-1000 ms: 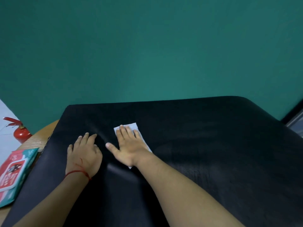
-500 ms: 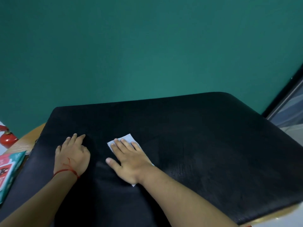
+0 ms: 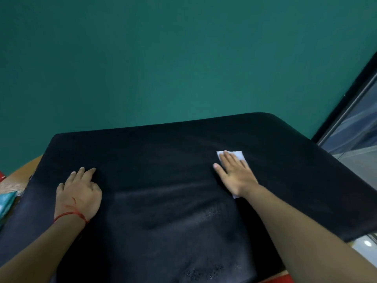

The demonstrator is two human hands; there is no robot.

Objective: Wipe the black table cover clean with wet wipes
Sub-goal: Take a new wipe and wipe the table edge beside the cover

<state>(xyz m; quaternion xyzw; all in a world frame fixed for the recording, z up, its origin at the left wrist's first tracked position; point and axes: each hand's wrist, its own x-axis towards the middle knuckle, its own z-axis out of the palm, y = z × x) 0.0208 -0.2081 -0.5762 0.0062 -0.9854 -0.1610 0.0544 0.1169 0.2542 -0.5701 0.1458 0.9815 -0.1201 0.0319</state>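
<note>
Right hand [image 3: 236, 176] is flat on the white wet wipe [image 3: 238, 154], palm down, fingers [image 3: 228, 160] straight and close together with the thumb sticking out to the side. Nothing is curled or pinching, it's just pressing the wipe onto the black table cover [image 3: 163, 156]. A strip of wipe pokes out past the fingertips and a little corner shows back by the wrist, so most of it is under the palm.

Left hand [image 3: 79, 193] is also flat on the cover, well off to the thumb side of the right hand. Its fingers [image 3: 87, 173] are loosely spread and holding nothing. It has a red string [image 3: 69, 214] round the wrist.

Between the two hands, and back toward the wrists, the cover has a damp sheen [image 3: 173, 195], with some tiny droplets nearer the camera. Past the fingertips the cover looks matte and dark, running up to the green wall [image 3: 183, 68].

Out beyond the left hand's little finger, a bit of wooden surface [image 3: 18, 176] peeks from under the cover, with a teal packet [image 3: 6, 203] on it, mostly cut off. A window frame [image 3: 355, 103] sits out past the right hand.
</note>
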